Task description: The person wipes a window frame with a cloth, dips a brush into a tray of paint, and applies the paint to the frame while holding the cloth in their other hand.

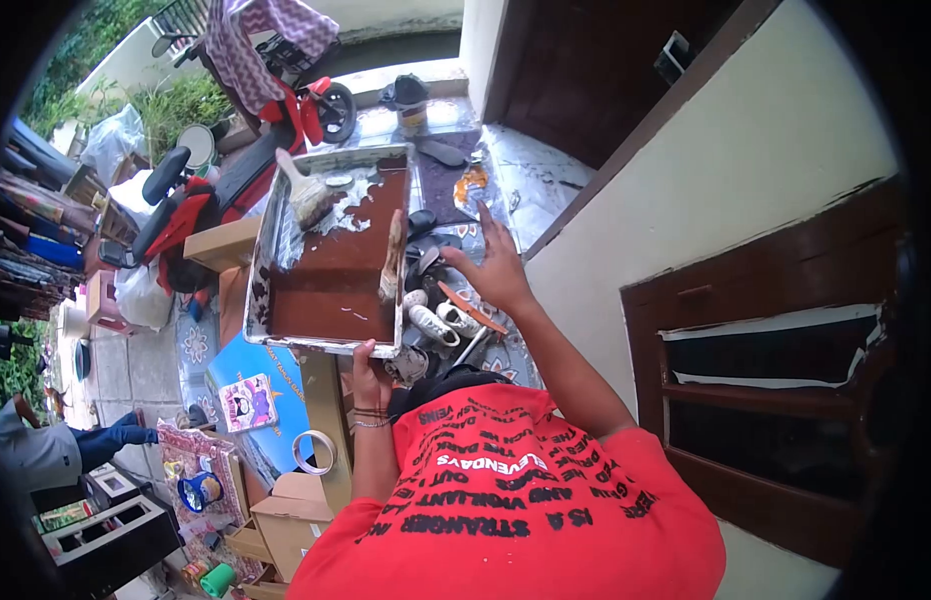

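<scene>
My left hand [368, 383] grips the near edge of a paint tray [324, 346], thumb over the rim. Reddish-brown paint [326, 290] covers much of the tray, with whitish smears toward its far left. A wide paintbrush [311, 200] with a pale handle lies in the far left part, its handle over the rim. Along the tray's right wall leans a second, paint-covered brush or stick [391, 258]; its kind is hard to tell. My right hand [498, 268] is raised to the right of the tray, fingers spread and holding nothing.
White shoes [436, 322] and dark sandals lie on the tiled floor below. A red motorbike [226, 190] stands beyond the tray at left. Cardboard boxes [291, 515] and a tape roll [314, 452] are at lower left, near a person [56, 450]. The wall [706, 190] rises at right, with a brown-framed window [766, 350].
</scene>
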{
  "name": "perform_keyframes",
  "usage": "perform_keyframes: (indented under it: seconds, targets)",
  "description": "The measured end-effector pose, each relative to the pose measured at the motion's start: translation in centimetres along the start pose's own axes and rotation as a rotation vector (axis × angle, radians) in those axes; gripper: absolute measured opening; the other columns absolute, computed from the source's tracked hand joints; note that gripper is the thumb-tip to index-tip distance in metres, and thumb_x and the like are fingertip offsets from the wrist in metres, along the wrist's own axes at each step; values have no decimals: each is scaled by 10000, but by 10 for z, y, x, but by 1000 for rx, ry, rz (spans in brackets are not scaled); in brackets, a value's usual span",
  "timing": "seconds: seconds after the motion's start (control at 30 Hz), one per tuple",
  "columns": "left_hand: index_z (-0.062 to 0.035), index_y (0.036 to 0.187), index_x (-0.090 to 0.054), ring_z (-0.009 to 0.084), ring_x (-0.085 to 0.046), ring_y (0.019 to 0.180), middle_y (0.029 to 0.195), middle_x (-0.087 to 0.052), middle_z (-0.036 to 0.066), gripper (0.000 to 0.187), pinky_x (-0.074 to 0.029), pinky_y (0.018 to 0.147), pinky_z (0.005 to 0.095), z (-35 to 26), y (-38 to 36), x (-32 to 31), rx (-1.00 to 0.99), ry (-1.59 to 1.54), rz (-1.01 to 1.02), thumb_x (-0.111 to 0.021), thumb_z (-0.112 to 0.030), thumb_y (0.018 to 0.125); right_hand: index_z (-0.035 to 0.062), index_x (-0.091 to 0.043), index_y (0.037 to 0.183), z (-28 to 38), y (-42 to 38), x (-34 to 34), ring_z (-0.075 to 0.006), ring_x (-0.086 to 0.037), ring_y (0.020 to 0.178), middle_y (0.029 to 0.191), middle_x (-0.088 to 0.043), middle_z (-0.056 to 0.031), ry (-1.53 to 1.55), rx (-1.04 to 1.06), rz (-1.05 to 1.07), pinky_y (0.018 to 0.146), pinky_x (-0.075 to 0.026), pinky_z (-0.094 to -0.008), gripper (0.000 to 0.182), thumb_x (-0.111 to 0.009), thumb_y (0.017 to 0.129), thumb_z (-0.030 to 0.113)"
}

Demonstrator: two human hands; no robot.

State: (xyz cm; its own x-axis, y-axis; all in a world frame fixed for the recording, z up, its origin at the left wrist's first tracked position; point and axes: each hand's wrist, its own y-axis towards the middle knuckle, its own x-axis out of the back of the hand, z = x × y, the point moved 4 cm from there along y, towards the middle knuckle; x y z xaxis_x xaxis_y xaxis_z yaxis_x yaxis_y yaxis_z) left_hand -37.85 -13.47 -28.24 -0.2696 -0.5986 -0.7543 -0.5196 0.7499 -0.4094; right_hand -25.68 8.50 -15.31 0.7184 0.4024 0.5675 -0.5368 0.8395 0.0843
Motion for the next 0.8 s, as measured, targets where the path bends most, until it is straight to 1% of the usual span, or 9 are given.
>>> perform_keyframes:
  seconds: [0.13, 0.17, 0.33, 0.4, 0.47, 0.53, 0.67, 0.77, 0.8]
  targets:
    - [-39, 894, -570, 181, -593, 794, 863, -617, 75, 216, -446, 802, 332, -1, -12, -16, 66, 187, 56, -580, -213, 767, 100, -367, 1339, 22, 14, -1, -428, -285, 1246, 1364, -243, -298, -388, 87, -47, 978, -299, -476, 834, -573, 717, 616]
    - [-39, 889, -551, 182, -596, 784, 805, -611, 77, 202, -453, 787, 327, -2, -16, -24, 58, 190, 31, -578, -198, 767, 152, -427, 1312, 20, 16, -1, -422, -228, 1277, 1370, -215, -313, -424, 118, -86, 987, -248, -521, 739, -555, 737, 598]
    - [-37, 943, -505, 171, -590, 783, 799, -588, 70, 244, -466, 746, 322, -4, -13, -46, 214, 253, 88, -583, -173, 756, 164, -615, 1132, 23, -6, 20, -383, -145, 1318, 1387, -222, -287, -524, 98, -164, 1032, -172, -463, 480, -611, 753, 459]
    - [-42, 929, -497, 161, -580, 770, 800, -569, 54, 232, -464, 749, 323, -4, -12, -63, 236, 354, 157, -575, -176, 757, 143, -660, 1043, 52, -26, 32, -365, -220, 1286, 1365, -294, -240, -407, 227, -257, 1013, -186, -481, 396, -649, 736, 392]
    - [8, 861, -580, 150, -591, 702, 777, -617, 70, 231, -469, 668, 284, -5, -13, -81, 202, 388, 187, -539, -204, 777, 113, -679, 901, 75, -42, 34, -256, -549, 966, 1069, -557, -136, -120, 367, -89, 792, -429, -359, 208, -679, 731, 233]
    - [11, 855, -577, 135, -586, 693, 770, -614, 72, 232, -466, 638, 266, -4, -12, -90, 203, 374, 247, -529, -203, 780, 93, -680, 867, 86, -57, 25, -201, -601, 754, 870, -608, -116, 54, 94, 126, 626, -463, -283, 162, -675, 746, 201]
    - [8, 860, -571, 123, -580, 687, 760, -602, 59, 210, -457, 618, 256, 2, -6, -72, 265, 420, 272, -522, -178, 776, 71, -672, 855, 77, -53, 12, -201, -592, 657, 742, -591, -100, -38, -107, 355, 580, -458, -294, 161, -670, 762, 203]
    - [5, 923, -545, 112, -565, 673, 772, -587, 52, 239, -452, 589, 252, -12, 1, -61, 335, 543, 355, -541, -172, 764, 77, -651, 910, 105, -40, 21, -245, -568, 652, 729, -581, -94, -122, 364, 45, 575, -461, -330, 160, -631, 766, 143]
    - [5, 923, -545, 112, -565, 673, 772, -587, 52, 239, -452, 589, 252, -14, 2, -62, 340, 542, 361, -541, -172, 764, 77, -651, 910, 102, -36, 14, -245, -568, 652, 729, -581, -94, -127, 360, 41, 575, -461, -330, 160, -631, 766, 143]
